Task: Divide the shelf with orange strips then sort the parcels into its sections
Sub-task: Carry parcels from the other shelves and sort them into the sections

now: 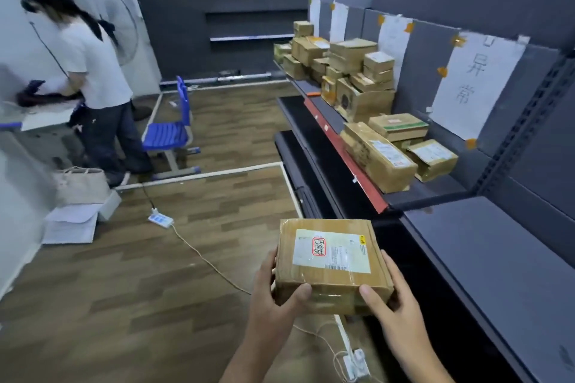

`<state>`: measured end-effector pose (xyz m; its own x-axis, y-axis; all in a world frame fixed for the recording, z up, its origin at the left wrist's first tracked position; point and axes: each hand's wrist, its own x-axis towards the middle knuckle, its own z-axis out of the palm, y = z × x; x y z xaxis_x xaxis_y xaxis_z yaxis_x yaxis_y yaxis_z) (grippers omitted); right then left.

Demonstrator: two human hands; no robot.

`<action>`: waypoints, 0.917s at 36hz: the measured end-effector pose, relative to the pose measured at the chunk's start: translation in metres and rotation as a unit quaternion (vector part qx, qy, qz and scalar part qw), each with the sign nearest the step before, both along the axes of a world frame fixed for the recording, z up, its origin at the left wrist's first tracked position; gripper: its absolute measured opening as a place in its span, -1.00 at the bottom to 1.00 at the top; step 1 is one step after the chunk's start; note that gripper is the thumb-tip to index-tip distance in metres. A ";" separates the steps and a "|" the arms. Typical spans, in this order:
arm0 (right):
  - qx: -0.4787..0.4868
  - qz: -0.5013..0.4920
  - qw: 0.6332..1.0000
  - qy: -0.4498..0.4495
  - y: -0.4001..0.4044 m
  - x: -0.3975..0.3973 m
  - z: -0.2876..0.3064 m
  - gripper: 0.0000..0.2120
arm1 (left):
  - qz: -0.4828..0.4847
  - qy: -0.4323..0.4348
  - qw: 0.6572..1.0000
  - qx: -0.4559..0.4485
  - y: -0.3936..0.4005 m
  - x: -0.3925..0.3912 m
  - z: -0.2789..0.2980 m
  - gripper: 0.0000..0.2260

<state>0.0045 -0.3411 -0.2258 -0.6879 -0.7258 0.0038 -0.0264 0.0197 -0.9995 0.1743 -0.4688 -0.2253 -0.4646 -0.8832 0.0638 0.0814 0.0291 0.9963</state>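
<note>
A brown cardboard parcel (331, 261) with a white label and a red stamp is held low in front of me. My left hand (273, 292) grips its left near corner, and my right hand (389, 298) grips its right near corner, thumbs on top. The grey shelf (485, 246) runs along the right. Three parcels (379, 155) lie in its middle section below a white paper sign (476, 84). A larger heap of parcels (345, 68) fills the far section. An orange-red strip (345, 152) runs along the shelf's front edge.
A person in a white shirt (93, 71) stands at a desk at the left. A blue chair (174, 130), a power strip (160, 218) with a cord across the wooden floor, a bag and papers (74, 214) lie left of the shelf.
</note>
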 end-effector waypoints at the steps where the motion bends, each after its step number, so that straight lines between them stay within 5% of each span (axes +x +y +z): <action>1: -0.002 0.008 1.000 0.001 -0.013 0.004 0.002 -0.33 | 0.009 0.001 1.000 -0.003 -0.012 0.005 0.001 -0.30; 15: 0.003 0.056 0.998 0.003 -0.173 -0.003 0.000 -0.19 | 0.075 -0.040 0.996 -0.007 -0.159 0.016 -0.008 -0.30; 33: -0.048 0.035 0.998 -0.001 -0.401 -0.125 0.027 -0.26 | 0.036 -0.061 0.997 -0.021 -0.395 -0.112 0.020 -0.20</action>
